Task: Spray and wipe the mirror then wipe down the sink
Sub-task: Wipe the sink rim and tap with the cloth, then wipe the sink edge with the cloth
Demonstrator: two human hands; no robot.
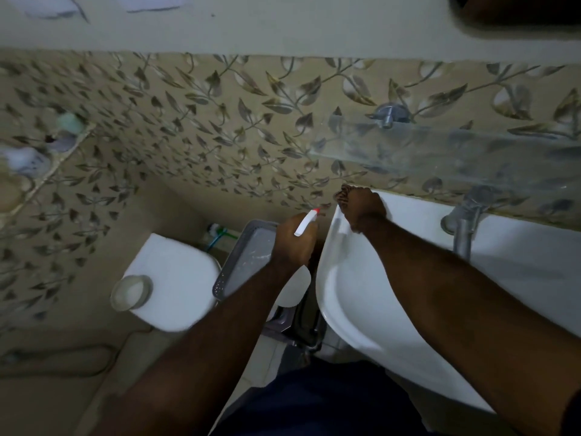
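A white sink hangs on the leaf-patterned wall at the right, with a chrome tap at its back. My right hand presses a dark patterned cloth onto the sink's back left corner, where the rim meets the wall. My left hand is closed around a white spray bottle with a red nozzle tip, held just left of the sink's rim. The bottle's body shows below my wrist. A dark rounded corner at the top right may be the mirror.
A glass shelf on a chrome bracket juts out above the tap. A white toilet cistern with a round flush button stands at the left. A grey bin sits between cistern and sink. Small items rest on a corner ledge far left.
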